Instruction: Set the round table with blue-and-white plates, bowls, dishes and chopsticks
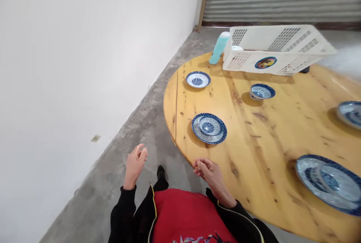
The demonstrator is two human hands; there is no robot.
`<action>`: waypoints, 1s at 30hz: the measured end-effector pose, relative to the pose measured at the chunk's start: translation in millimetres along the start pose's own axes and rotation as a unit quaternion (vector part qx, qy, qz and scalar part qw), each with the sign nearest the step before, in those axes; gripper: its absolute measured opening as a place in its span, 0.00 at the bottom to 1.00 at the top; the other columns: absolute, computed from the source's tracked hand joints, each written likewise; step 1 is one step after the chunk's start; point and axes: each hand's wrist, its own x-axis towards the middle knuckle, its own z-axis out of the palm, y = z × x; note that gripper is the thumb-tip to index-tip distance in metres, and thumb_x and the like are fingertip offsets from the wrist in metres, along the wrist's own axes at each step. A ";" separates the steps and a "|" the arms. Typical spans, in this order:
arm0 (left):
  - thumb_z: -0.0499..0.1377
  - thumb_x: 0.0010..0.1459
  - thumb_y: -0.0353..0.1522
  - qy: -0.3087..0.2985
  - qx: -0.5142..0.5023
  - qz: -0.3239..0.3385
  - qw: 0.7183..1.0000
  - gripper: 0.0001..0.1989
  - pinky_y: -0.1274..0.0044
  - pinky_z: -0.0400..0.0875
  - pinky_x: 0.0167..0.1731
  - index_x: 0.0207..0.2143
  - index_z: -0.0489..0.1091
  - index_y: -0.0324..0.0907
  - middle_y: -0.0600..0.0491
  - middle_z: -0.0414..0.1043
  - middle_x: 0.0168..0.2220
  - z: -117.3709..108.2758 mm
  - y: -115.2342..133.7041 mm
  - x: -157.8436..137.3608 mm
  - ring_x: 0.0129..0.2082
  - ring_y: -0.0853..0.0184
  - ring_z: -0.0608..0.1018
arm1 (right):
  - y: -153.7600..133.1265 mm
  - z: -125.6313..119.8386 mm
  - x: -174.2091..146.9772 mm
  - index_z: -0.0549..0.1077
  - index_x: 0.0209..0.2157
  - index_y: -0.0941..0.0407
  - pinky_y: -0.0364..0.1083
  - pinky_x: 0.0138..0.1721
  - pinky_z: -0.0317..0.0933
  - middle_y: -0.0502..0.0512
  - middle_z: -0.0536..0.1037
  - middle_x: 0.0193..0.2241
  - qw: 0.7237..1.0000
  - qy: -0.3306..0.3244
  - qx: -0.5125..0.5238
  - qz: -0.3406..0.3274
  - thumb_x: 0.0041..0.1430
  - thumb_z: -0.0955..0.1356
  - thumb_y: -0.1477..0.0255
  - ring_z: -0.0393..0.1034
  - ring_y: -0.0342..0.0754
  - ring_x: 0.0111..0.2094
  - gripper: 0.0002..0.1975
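Note:
My left hand [135,162] hangs over the grey floor, left of the table, its fingers loosely bent and apart with nothing in them. At the near edge of the round wooden table [239,149] is my right hand [208,171], fingers loosely curled and also holding nothing. Closest to it lies a blue-and-white plate [222,136] with a small bowl [208,127] on it. Farther back sits a shallow blue-and-white dish [198,80]. To its right stands a blue-and-white bowl [262,92].
A white plastic basket [242,62] stands at the table's back, beside a leaning turquoise bottle [218,49]. Another patterned plate [306,177] bearing a bowl [328,179] lies at right. A further dish [351,114] is cut off by the frame. A white wall [84,55] rises at left.

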 end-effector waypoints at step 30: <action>0.55 0.61 0.51 -0.373 0.064 0.177 0.909 0.31 0.72 0.73 0.37 0.54 0.74 0.36 0.51 0.77 0.31 165.1 197.5 323.6 0.31 0.63 0.80 | -161.0 -140.0 275.3 0.72 0.24 0.57 0.40 0.23 0.67 0.56 0.77 0.24 0.883 0.443 0.153 -0.016 0.61 0.70 0.77 0.72 0.43 0.21 0.11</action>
